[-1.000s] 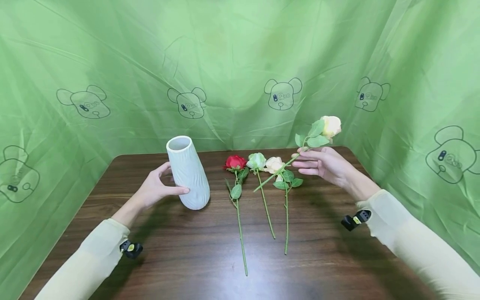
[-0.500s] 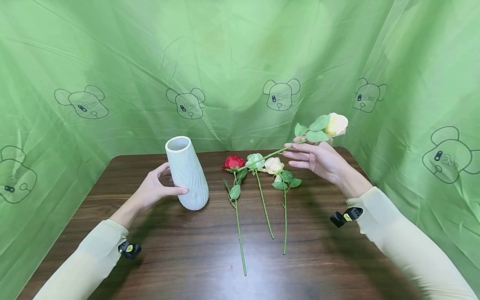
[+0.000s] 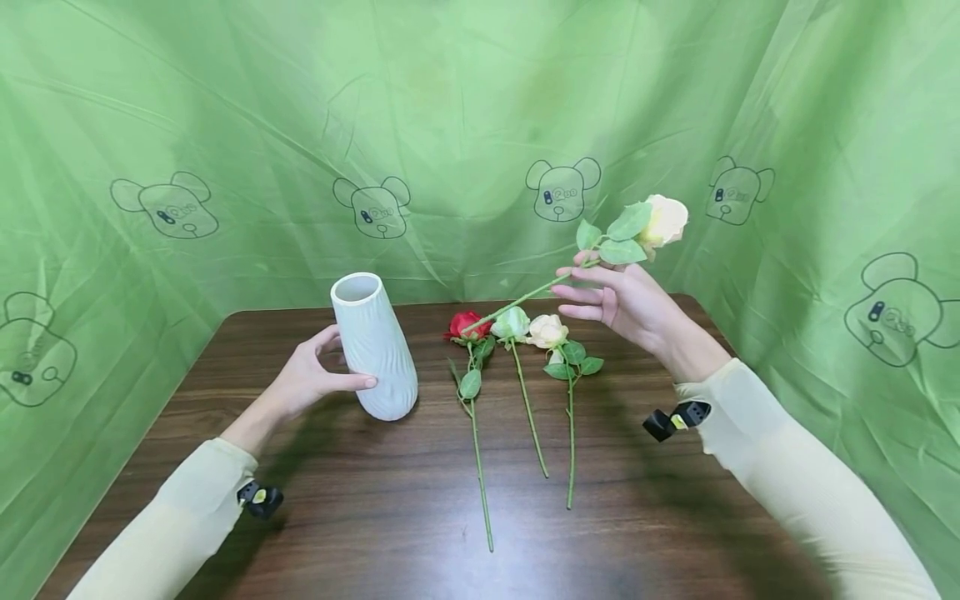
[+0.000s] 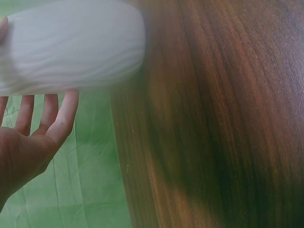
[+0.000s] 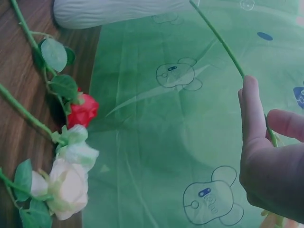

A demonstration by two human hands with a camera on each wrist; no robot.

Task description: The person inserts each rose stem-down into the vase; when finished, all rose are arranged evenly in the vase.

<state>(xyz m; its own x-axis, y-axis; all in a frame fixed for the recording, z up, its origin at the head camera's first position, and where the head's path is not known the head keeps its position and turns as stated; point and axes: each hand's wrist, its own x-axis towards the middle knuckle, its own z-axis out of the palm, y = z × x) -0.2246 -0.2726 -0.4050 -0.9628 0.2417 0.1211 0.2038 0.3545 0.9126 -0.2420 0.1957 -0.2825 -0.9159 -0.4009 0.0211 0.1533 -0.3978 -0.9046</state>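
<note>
Right hand (image 3: pixel 626 300) up above the desk (image 3: pixel 337 533), thumb and fingers pinching the stem of a cream rose (image 3: pixel 665 221) just below its leaves, the other fingers reaching out straight! Left hand (image 3: pixel 315 383) grips the vase (image 3: pixel 379 350), thumb across the near side, fingers round behind.

Now, the danger: that pinch sits near the bloom end, so the long free stem could swivel, its tip brushing the blooms below or catching the vase. A hard knock there might tip the vase, should the left hand's hold prove light.

And where's everything? The held bloom rises beyond the right fingers; its stem slants down leftward, crossing in front of the red rose (image 3: pixel 470 325) from the head camera, yet clear of it in the right wrist view. The vase, mouth up, is well apart from the right hand. Between them lie the red rose, a pale green rose (image 3: pixel 512 323) and a second cream rose (image 3: pixel 547 332), then the green curtain (image 3: pixel 465 150) behind.
</note>
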